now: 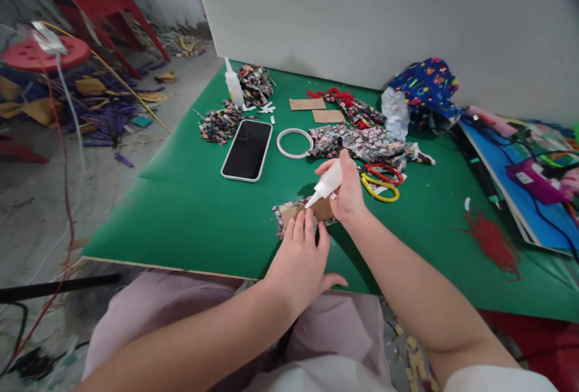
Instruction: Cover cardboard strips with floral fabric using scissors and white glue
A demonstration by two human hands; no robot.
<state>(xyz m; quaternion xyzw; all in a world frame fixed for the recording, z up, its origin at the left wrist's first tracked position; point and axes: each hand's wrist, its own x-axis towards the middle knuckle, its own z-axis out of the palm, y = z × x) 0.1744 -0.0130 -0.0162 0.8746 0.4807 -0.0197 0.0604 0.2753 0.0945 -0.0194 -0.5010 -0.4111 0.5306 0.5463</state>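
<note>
A brown cardboard strip (322, 208) lies on a piece of flowered fabric (279, 206) near the table's front edge. My left hand (302, 253) rests on the strip's near edge, fingers stretched out flat and thumb apart. Closed round a white glue bottle (329, 180) is my right hand (349, 196). The bottle tilts down to the left, its pointed nozzle at the cardboard just above my left fingertips; whether it touches, I cannot tell. Just right of my right hand are scissors (382, 182) with one red and one yellow handle. A white ring (280, 143) lies beyond the bottle.
A phone (248, 151) lies on the green table (181, 199). Behind it stand a second glue bottle (233, 85) and bunched flowered fabric (254, 83). Two cardboard pieces (328, 116) lie farther back. Red threads (493, 241) and a blue folder (520, 193) are at the right.
</note>
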